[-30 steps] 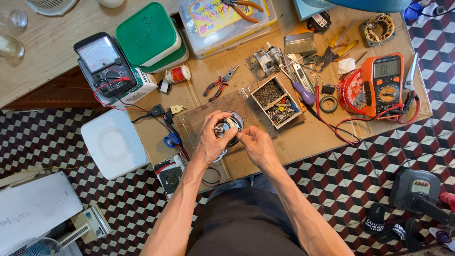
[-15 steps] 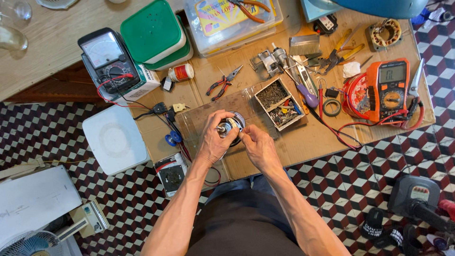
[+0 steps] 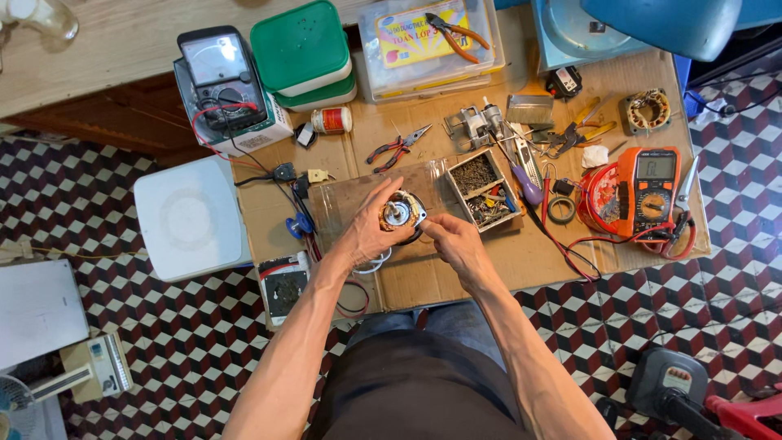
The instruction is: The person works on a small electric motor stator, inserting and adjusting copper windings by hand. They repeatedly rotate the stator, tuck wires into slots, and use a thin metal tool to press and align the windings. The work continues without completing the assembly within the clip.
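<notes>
The left hand (image 3: 368, 236) is wrapped around a small round motor (image 3: 399, 213), holding it just above the bench (image 3: 456, 277). The right hand (image 3: 456, 244) pinches at the motor's right edge with its fingertips (image 3: 425, 228). A parts tray (image 3: 481, 189) lies just right of the motor, red-handled pliers (image 3: 397, 147) behind it, and an orange meter (image 3: 648, 191) far to the right.

A parts tray (image 3: 481, 189) lies right of the motor (image 3: 399, 213), with pliers (image 3: 397, 148) behind both.
</notes>
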